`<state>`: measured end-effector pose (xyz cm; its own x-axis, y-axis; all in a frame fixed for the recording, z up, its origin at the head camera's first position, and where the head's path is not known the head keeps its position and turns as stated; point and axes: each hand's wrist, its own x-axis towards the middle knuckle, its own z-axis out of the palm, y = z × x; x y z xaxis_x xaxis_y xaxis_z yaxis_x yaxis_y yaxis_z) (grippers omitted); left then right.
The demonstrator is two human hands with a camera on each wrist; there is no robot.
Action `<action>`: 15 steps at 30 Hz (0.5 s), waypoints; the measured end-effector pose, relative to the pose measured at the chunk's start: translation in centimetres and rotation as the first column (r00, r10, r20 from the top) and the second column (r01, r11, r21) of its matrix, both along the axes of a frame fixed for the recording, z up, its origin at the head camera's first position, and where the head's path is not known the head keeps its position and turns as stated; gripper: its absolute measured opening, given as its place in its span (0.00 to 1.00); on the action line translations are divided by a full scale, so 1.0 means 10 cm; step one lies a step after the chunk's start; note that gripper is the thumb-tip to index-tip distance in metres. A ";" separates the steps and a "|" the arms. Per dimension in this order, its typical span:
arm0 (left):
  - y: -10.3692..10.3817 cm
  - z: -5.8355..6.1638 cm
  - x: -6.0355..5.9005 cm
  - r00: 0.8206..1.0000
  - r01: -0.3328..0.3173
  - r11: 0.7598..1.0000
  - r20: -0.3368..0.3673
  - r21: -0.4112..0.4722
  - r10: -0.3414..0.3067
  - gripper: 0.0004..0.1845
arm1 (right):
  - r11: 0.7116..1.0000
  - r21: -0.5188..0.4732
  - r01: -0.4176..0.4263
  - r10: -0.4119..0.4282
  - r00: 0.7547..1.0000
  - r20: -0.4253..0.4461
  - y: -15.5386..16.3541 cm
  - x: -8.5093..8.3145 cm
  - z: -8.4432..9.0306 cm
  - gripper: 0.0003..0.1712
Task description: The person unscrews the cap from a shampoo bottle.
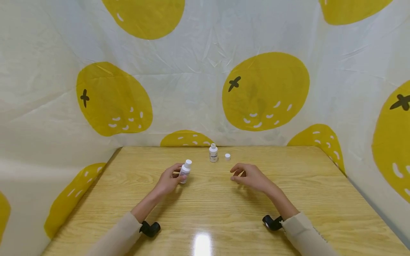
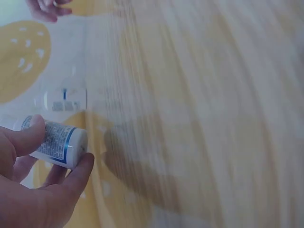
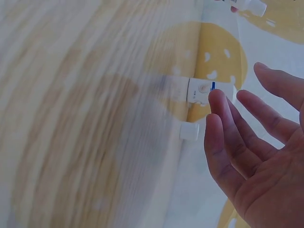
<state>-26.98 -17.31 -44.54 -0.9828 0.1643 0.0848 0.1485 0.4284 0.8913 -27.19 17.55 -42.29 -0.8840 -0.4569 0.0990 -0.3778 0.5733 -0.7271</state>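
My left hand [image 1: 169, 180] grips a small white capped bottle [image 1: 185, 170], tilted slightly and lifted off the table. In the left wrist view the thumb and fingers wrap that bottle [image 2: 59, 144], whose label has a blue band and small print. My right hand [image 1: 251, 176] hovers above the table with loosely bent fingers and holds nothing. A second white bottle [image 1: 213, 153] stands upright without its cap near the back edge. Just to its right, a white cap [image 1: 227, 156] lies on the table. The right wrist view shows this cap [image 3: 189, 130] beyond my right fingers.
The wooden table [image 1: 208, 202] has a glossy surface with a bright reflection at the front. A white curtain [image 1: 192, 96] with yellow fruit prints hangs behind it and along both sides. A black wrist camera sits on each forearm, the left [image 1: 150, 229] and right [image 1: 272, 223].
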 end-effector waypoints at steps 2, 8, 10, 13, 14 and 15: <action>0.08 0.00 0.02 1.000 0.013 1.000 0.001 0.002 -0.013 0.22 | 1.000 -0.012 -0.005 0.005 1.000 0.005 -0.01 0.00 0.00 0.20; 0.33 -0.01 0.02 0.999 0.049 0.999 0.004 -0.017 -0.049 0.20 | 0.999 -0.036 -0.029 0.030 1.000 0.009 -0.04 0.01 0.01 0.20; 0.40 -0.01 0.02 0.997 0.075 0.997 0.004 -0.026 -0.075 0.20 | 0.999 -0.041 -0.028 0.029 0.999 0.015 -0.05 0.01 0.02 0.20; 0.49 -0.01 0.02 0.994 0.112 0.993 0.009 -0.031 -0.112 0.20 | 0.998 -0.053 -0.034 0.035 0.999 0.022 -0.09 0.01 0.04 0.20; 0.52 -0.01 0.02 0.993 0.122 0.992 0.009 -0.030 -0.122 0.20 | 0.998 -0.057 -0.035 0.037 0.999 0.025 -0.11 0.01 0.04 0.20; 0.55 -0.01 0.02 0.991 0.131 0.991 0.007 -0.032 -0.131 0.20 | 0.997 -0.063 -0.035 0.037 0.999 0.029 -0.13 0.01 0.05 0.21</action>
<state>-26.76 -11.84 -44.62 -0.9529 0.2945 0.0723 0.2009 0.4345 0.8780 -27.12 16.28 -41.81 -0.8701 -0.4822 0.1020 -0.3747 0.5127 -0.7725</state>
